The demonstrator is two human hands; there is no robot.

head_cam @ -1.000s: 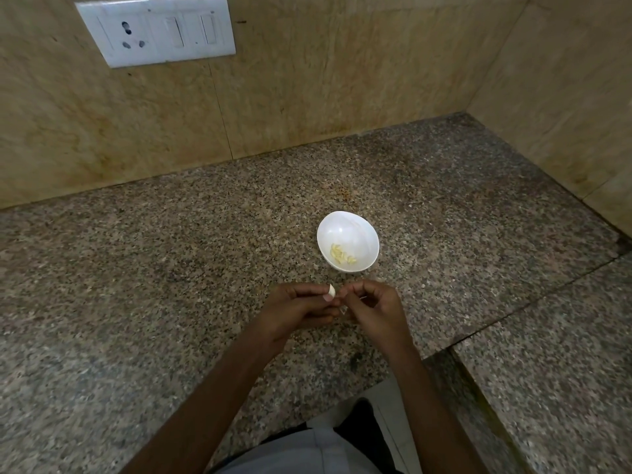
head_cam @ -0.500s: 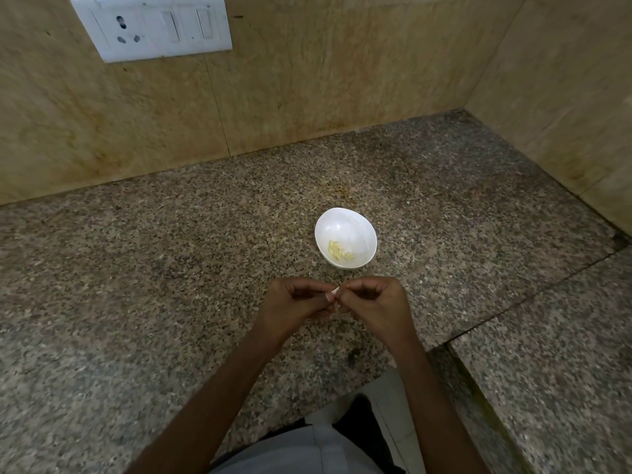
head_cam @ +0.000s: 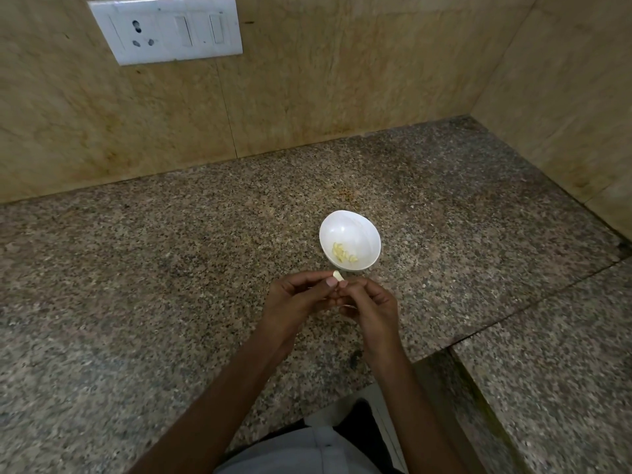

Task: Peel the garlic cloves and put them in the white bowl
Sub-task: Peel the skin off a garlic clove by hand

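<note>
White and small, the clove (head_cam: 338, 275) is pinched in the tips of the left hand (head_cam: 297, 296), between the thumb and the first finger. Its top end pokes up past the fingertips. The other left fingers are curled in under it. The right hand (head_cam: 372, 306) is pressed up close to the left one, and its fingers are curled too. Its tips meet the left fingers just under the clove. I cannot tell if the right hand has hold of the clove or only touches it. A thin pale bit shows by the right fingers, but it is too small to tell what it is. Both hands are held above the speckled stone counter (head_cam: 164, 275), just in front of the bowl (head_cam: 346, 221). The clove is very near the bowl's front rim but not in it. The bowl stands upright on the counter, and a few yellowish peeled cloves (head_cam: 344, 253) lie in a little heap at the bottom. Behind the counter is a tan wall (head_cam: 325, 83) with a white switch plate (head_cam: 167, 29) high on the left. To the right, a second piece of stone counter sits by a dark seam. Light grey clothes (head_cam: 297, 451) show at the bottom edge, between the two arms.
</note>
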